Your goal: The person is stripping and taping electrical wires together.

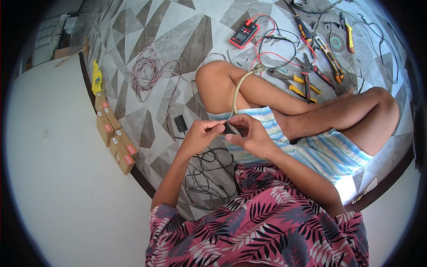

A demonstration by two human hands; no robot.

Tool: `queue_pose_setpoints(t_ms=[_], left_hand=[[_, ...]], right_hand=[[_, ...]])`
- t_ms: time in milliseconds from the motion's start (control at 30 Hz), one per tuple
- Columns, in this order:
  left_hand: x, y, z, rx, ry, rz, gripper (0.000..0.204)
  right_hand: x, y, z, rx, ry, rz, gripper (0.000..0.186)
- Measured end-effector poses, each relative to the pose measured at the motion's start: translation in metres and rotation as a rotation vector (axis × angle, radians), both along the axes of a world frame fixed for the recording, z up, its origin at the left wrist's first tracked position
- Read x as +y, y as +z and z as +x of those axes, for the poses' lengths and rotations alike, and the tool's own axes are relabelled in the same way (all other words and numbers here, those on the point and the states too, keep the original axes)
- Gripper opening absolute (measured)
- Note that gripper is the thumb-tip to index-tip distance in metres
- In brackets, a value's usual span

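Pinching cable (236,94) | left hand (200,137), right hand (255,139) near lap (269,121) | skirting (143,183) well apart

A pink fabric shirt (262,227) printed with black, white and grey leaf fronds was worn, its short sleeves (163,216) patterned alike, with white fabric shorts (320,153) striped in blues and pale yellow.

Red labels (128,159) on cardboard boxes (120,150); print too small to read.
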State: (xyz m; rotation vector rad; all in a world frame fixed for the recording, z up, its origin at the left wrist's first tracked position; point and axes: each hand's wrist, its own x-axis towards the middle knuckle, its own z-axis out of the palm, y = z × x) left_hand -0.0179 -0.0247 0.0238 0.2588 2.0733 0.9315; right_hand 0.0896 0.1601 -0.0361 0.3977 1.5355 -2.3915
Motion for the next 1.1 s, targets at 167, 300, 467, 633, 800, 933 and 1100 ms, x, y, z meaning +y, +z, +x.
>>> queue_pose_setpoints(t_ms=[167, 300, 467, 633, 800, 933, 1100], left_hand=[[-0.002, -0.01, -0.001, -0.061, 0.033, 0.078, 0.028], [0.007, -0.008, 0.003, 0.01, -0.003, -0.027, 0.02], [0.018, -0.006, 0.019, 0.2, -0.026, -0.087, 0.009], [0.017, -0.012, 0.027, 0.446, -0.141, -0.075, 0.012], [0.016, -0.014, 0.03, 0.787, -0.273, 0.071, 0.008], [0.012, -0.01, 0.038, 0.388, 0.052, 0.107, 0.012], [0.006, -0.006, 0.017, -0.226, 0.53, 0.116, 0.039]], right_hand=[[0.009, 0.007, -0.006, 0.216, 0.124, 0.101, 0.057], [0.022, 0.015, -0.009, 0.176, 0.245, 0.267, 0.055], [0.017, 0.006, -0.013, -0.063, 0.253, 0.131, 0.044], [0.013, -0.009, -0.019, -0.511, 0.126, -0.808, 0.042], [0.036, 0.007, -0.013, -0.524, 0.102, -0.977, 0.053], [0.03, 0.021, -0.001, -0.198, 0.091, -0.396, 0.04], [-0.003, 0.024, 0.014, 0.081, -0.108, 0.141, 0.043]])
